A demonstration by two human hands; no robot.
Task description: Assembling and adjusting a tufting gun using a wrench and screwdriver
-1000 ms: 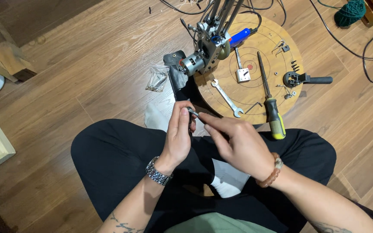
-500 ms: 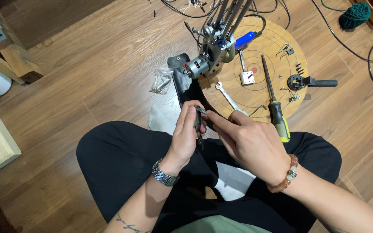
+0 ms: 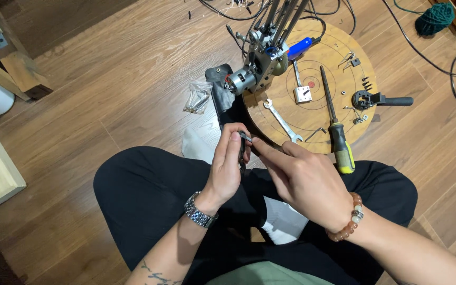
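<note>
I sit cross-legged on a wooden floor. My left hand (image 3: 227, 163), with a metal watch on the wrist, grips a small dark metal part (image 3: 244, 141) between thumb and fingers above my lap. The index finger and thumb of my right hand (image 3: 302, 179) touch the top of that same part. A beaded bracelet circles the right wrist. Most of the part is hidden by my fingers.
A round wooden board (image 3: 312, 84) lies ahead with a yellow-handled screwdriver (image 3: 336, 126), a wrench (image 3: 281, 120), a hex key (image 3: 315, 134), a black-handled tool (image 3: 381, 99) and a motor assembly (image 3: 254, 68). A clear bag of screws (image 3: 196, 97) lies left; cables run at the top.
Both hands stay together on the small part, and my fingers have shifted slightly on it. The view has moved a little.
</note>
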